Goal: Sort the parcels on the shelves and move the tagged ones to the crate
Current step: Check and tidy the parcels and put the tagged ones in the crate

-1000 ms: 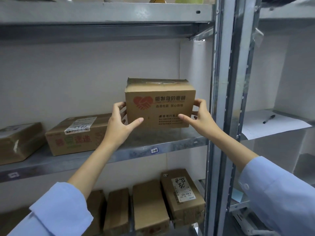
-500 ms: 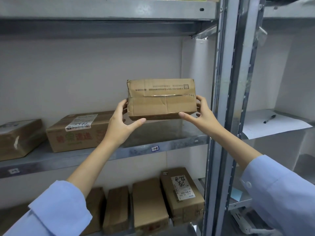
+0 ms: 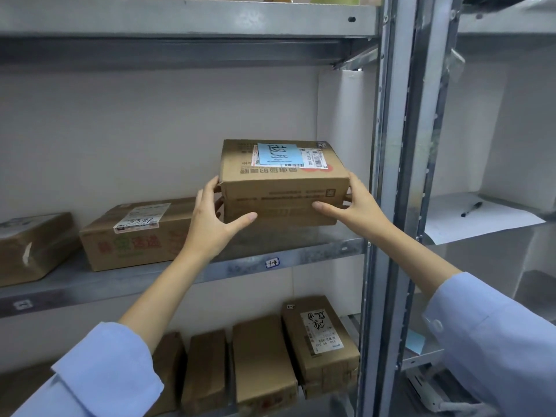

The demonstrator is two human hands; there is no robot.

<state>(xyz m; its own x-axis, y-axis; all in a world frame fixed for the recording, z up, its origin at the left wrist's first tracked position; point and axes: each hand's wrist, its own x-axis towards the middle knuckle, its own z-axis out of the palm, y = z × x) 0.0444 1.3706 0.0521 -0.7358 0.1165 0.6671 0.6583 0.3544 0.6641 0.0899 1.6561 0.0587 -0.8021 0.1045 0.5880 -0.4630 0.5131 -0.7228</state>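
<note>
Head view: a brown cardboard parcel (image 3: 282, 191) with a blue handwritten tag (image 3: 279, 154) on its top face is held over the grey metal shelf (image 3: 301, 255), its long axis running 9 to 3 o'clock. The left hand (image 3: 210, 219) clasps the 9 o'clock end and the right hand (image 3: 359, 206) the 3 o'clock end, each grip curled round the cardboard. No crate shows, so the carry probably leads out toward 6 o'clock.
</note>
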